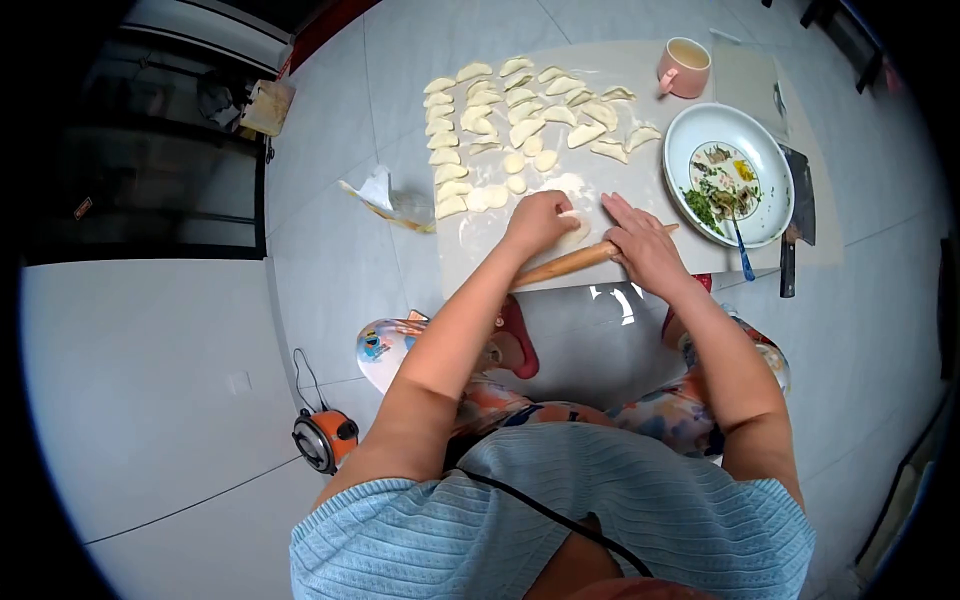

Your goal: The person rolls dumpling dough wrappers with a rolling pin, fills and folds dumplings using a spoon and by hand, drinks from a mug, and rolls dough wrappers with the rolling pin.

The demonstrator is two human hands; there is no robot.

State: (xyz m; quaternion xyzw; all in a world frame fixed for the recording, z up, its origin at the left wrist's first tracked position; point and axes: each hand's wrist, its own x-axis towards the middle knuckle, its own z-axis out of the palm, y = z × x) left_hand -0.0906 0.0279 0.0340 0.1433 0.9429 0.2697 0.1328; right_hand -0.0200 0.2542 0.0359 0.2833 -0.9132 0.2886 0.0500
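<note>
With its fingers curled at the edge, my left hand [540, 222] holds a flat round dough wrapper [576, 234] on the floured board [465, 262]. My right hand [648, 248] lies over the right part of a wooden rolling pin [565, 265], its tip poking out past the fingers. The pin slants along the board's near edge, just below the wrapper. Beyond my hands are several small dough pieces [516, 162], and rows of folded dumplings [525, 130] cover the far left part of the board.
A white bowl [678, 190] with leftover filling and a blue-handled spoon [742, 250] stands on the right. Beside it lies a cleaver [800, 190]. A pink mug [684, 70] is behind. A flour bag [385, 200] sits off the board's left side; an orange appliance [325, 437] is lower left.
</note>
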